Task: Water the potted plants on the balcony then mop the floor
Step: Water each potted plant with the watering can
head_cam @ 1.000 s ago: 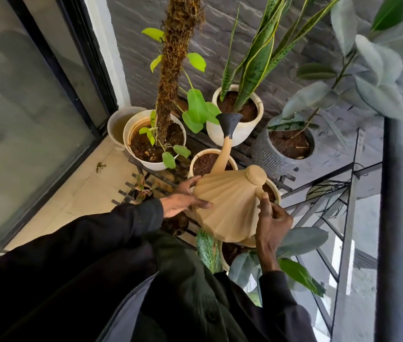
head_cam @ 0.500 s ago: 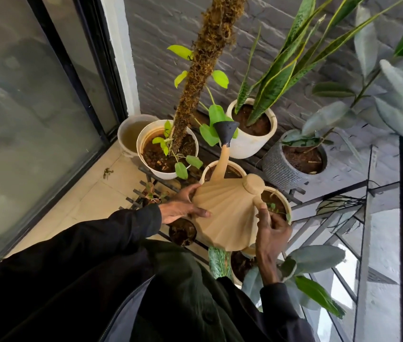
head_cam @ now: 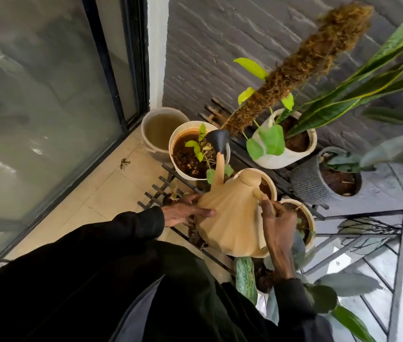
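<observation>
With the right hand (head_cam: 279, 223) curling its grip round the handle (head_cam: 258, 193) and the left hand (head_cam: 183, 213) flat against its side, the watering can (head_cam: 230, 218) tilts its spout over the white pot (head_cam: 174, 144), where too steep a tip could flood soil onto the floor (head_cam: 111, 188).

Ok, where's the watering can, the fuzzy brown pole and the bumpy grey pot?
watering can (head_cam: 230, 218): head view, on its ribbed tan body.
fuzzy brown pole (head_cam: 301, 62): head view, about midway along the mossy shaft.
grey pot (head_cam: 306, 186): head view, on its textured outer wall.
</observation>
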Tool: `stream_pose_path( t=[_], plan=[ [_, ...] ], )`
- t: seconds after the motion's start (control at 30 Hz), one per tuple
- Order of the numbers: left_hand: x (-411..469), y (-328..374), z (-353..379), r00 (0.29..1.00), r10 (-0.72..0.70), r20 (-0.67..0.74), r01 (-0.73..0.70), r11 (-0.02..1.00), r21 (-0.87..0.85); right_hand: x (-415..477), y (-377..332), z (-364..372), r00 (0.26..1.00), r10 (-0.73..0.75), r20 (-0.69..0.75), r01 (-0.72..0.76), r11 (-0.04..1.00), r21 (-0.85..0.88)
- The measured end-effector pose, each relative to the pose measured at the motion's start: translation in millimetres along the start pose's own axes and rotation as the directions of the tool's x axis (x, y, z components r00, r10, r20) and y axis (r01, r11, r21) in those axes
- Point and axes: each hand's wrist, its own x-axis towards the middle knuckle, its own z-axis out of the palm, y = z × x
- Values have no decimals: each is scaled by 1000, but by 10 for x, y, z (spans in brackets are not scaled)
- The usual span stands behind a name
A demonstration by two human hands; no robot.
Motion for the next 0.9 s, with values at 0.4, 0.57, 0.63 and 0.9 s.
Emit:
stream_pose_path(
  t=[0.4,0.57,0.63,0.9],
  plan=[
    [-224,154,-524,997,-34,67,51,965,-258,735,-990,648,982,-13,190,83,928,-364],
    [-201,227,-578,994,-68,90,97,923,-373,879,-1282,816,972,13,234,97,889,-449],
    [-176,237,-601,993,-72,95,105,912,-397,908,-1392,862,967,25,255,103,874,-475],
    [-81,312,-670,990,-51,134,104,899,-426,983,-1673,945,962,52,269,106,834,-542]
  ],
)
